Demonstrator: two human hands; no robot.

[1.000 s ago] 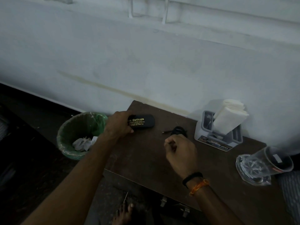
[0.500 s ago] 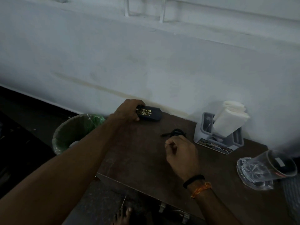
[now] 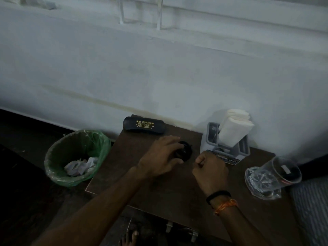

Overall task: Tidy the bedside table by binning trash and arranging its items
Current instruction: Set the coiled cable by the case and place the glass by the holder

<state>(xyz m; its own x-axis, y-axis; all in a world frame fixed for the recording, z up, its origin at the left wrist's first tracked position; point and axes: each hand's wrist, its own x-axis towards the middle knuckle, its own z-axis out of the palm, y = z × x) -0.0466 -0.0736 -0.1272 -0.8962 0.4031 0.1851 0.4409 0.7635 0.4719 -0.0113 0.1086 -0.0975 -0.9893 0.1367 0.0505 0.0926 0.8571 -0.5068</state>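
A black spectacle case [image 3: 144,125] with gold lettering lies at the back left corner of the dark wooden bedside table [image 3: 159,190], against the wall. My left hand [image 3: 159,157] reaches over the table's middle and its fingers curl round a small black coiled cord [image 3: 185,151]. My right hand [image 3: 211,170] rests on the table just right of the cord, curled into a fist with nothing visible in it. A green-lined bin [image 3: 53,167] stands on the floor left of the table and holds crumpled white paper [image 3: 80,166].
A grey holder [image 3: 211,139] with folded white tissues [image 3: 234,126] stands at the back of the table. At the right edge a glass tumbler [image 3: 284,170] leans over a cut-glass dish [image 3: 260,183]. A striped cloth lies at far right. A bare foot shows below the table's front.
My left hand set the spectacle case down at the back left corner, let go, and moved right onto the black cord. My right hand stayed curled near the cord.
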